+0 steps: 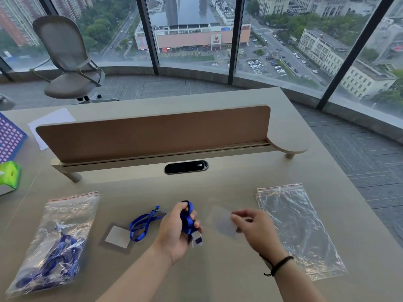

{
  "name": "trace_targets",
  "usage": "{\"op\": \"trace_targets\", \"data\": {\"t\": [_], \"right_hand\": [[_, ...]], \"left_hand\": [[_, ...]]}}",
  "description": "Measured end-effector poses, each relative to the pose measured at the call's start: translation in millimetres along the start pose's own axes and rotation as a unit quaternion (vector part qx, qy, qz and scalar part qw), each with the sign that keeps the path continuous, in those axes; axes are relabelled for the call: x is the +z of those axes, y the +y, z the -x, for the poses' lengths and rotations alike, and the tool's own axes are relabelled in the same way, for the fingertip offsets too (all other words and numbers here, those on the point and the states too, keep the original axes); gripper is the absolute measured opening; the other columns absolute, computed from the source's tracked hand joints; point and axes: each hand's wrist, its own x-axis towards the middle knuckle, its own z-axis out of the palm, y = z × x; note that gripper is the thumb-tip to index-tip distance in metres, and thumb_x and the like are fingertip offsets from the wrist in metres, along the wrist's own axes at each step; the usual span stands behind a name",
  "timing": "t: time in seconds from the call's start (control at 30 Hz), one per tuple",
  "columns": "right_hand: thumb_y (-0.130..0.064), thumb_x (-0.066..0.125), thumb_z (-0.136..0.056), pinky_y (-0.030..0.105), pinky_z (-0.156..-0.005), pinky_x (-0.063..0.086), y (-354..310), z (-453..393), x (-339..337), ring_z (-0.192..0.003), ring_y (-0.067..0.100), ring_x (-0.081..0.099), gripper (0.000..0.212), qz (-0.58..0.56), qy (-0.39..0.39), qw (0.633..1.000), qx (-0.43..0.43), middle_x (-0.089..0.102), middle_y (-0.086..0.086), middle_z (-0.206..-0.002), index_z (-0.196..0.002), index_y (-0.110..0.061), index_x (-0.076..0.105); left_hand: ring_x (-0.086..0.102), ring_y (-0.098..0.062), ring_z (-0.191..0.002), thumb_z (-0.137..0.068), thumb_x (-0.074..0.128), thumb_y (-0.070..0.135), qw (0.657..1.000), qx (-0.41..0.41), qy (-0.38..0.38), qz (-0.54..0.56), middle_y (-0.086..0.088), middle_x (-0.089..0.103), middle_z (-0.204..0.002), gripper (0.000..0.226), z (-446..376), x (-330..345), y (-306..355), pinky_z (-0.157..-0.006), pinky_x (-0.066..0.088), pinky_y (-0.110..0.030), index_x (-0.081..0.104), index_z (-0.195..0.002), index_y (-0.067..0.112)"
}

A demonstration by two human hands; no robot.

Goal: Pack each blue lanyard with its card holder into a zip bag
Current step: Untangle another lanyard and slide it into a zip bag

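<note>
My left hand (174,229) is closed around a bundled blue lanyard (188,219), its clip end hanging below my fingers. My right hand (254,227) pinches a clear card holder (221,221) by its right edge, just right of the lanyard. A second blue lanyard (141,223) lies loose on the desk left of my left hand, beside another card holder (117,237) with a white insert. An empty zip bag (298,227) lies flat to the right. A filled zip bag (54,243) with blue lanyards inside lies at the left.
A brown divider panel (152,134) on a raised shelf crosses the desk behind the work area, with a black cable port (186,167) below it. A green object (9,175) and a patterned board (8,142) sit at the far left. An office chair (69,59) stands by the window.
</note>
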Motion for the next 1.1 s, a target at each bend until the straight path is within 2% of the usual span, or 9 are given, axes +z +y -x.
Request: {"op": "trace_targets", "data": {"t": [0.1, 0.23, 0.3, 0.37, 0.5, 0.73, 0.83, 1.0, 1.1], "right_hand": [[0.010, 0.066, -0.084, 0.039, -0.068, 0.061, -2.1, -6.2, -14.4, -0.070, 0.020, 0.070, 0.025, -0.226, 0.069, 0.971, 0.042, 0.071, 0.014, -0.092, -0.102, -0.007, 0.069], [0.019, 0.065, -0.079, 0.036, -0.065, 0.061, -13.3, 1.4, -2.5, -0.070, 0.029, 0.066, 0.051, -0.424, -0.030, 0.899, 0.105, 0.060, 0.019, -0.093, -0.118, -0.013, 0.055], [0.018, 0.065, -0.079, 0.036, -0.065, 0.061, -14.5, 6.8, 11.5, -0.068, 0.029, 0.068, 0.049, -0.431, -0.073, 0.889, 0.135, 0.066, 0.022, -0.097, -0.117, -0.012, 0.056], [0.016, 0.065, -0.080, 0.035, -0.063, 0.060, -11.5, 9.2, 21.4, -0.067, 0.027, 0.068, 0.044, -0.418, -0.079, 0.892, 0.155, 0.068, 0.024, -0.100, -0.117, -0.008, 0.057], [0.012, 0.065, -0.082, 0.037, -0.061, 0.060, -0.8, 6.4, 21.8, -0.057, 0.023, 0.064, 0.034, -0.395, -0.056, 0.902, 0.166, 0.070, 0.018, -0.087, -0.111, -0.005, 0.059], [0.015, 0.065, -0.077, 0.036, -0.055, 0.060, 12.0, -9.3, -1.7, -0.051, 0.021, 0.058, 0.041, -0.366, 0.004, 0.919, 0.147, 0.062, 0.022, -0.083, -0.109, -0.005, 0.051], [0.014, 0.066, -0.077, 0.035, -0.054, 0.058, 20.3, -18.2, -8.6, -0.050, 0.021, 0.062, 0.041, -0.369, 0.021, 0.918, 0.142, 0.060, 0.023, -0.085, -0.109, -0.005, 0.050], [0.009, 0.069, -0.077, 0.038, -0.056, 0.058, 38.2, -35.2, -26.4, -0.049, 0.023, 0.063, 0.039, -0.354, 0.018, 0.923, 0.146, 0.061, 0.022, -0.084, -0.106, -0.008, 0.050], [0.005, 0.072, -0.076, 0.035, -0.054, 0.056, 52.9, -48.0, -40.5, -0.053, 0.023, 0.063, 0.040, -0.328, 0.016, 0.932, 0.153, 0.063, 0.021, -0.085, -0.107, -0.009, 0.050]], "left_hand": [[0.042, -0.021, -0.053, -0.096, 0.051, 0.018, 0.999, 0.001, 0.027, -0.034, -0.006, 0.047, -0.067, 0.018, -11.7, -2.6, -2.2, -0.054, 0.042, -0.035, 0.044, -0.081, 0.011], [0.054, -0.026, -0.061, -0.101, 0.051, 0.020, 0.998, 0.000, 0.053, -0.045, -0.012, 0.059, -0.074, 0.020, -19.6, 8.5, -9.0, -0.060, 0.049, -0.036, 0.053, -0.092, 0.003], [0.063, -0.036, -0.087, -0.101, 0.047, 0.024, 0.998, -0.012, 0.027, -0.052, -0.024, 0.069, -0.100, 0.032, -19.9, 19.7, -13.2, -0.078, 0.049, -0.045, 0.061, -0.108, -0.004], [0.063, -0.044, -0.101, -0.100, 0.041, 0.023, 0.998, -0.035, -0.011, -0.054, -0.032, 0.065, -0.117, 0.039, -19.9, 30.1, -15.6, -0.090, 0.047, -0.053, 0.063, -0.117, -0.004], [0.069, -0.038, -0.081, -0.096, 0.039, 0.023, 0.995, -0.078, -0.056, -0.039, -0.023, 0.067, -0.099, 0.039, -28.4, 42.9, -21.1, -0.074, 0.055, -0.044, 0.069, -0.104, -0.001], [0.057, -0.039, -0.106, -0.093, 0.033, 0.036, 0.990, -0.076, -0.113, 0.023, -0.024, 0.063, -0.117, 0.058, -46.0, 64.4, -38.2, -0.092, 0.046, -0.050, 0.061, -0.127, -0.001], [0.061, -0.038, -0.104, -0.097, 0.037, 0.051, 0.994, -0.057, -0.095, -0.023, -0.021, 0.069, -0.116, 0.060, -51.2, 77.8, -44.8, -0.088, 0.048, -0.046, 0.062, -0.125, 0.004], [0.073, -0.028, -0.071, -0.100, 0.047, 0.006, 0.981, -0.020, -0.080, -0.176, -0.015, 0.076, -0.089, 0.022, -62.3, 106.7, -61.3, -0.052, 0.055, -0.029, 0.063, -0.113, 0.003], [0.075, -0.022, -0.080, -0.102, 0.045, 0.004, 0.973, -0.021, -0.070, -0.219, -0.008, 0.078, -0.098, 0.026, -75.2, 121.4, -70.5, -0.060, 0.059, -0.030, 0.064, -0.118, 0.006]]}}
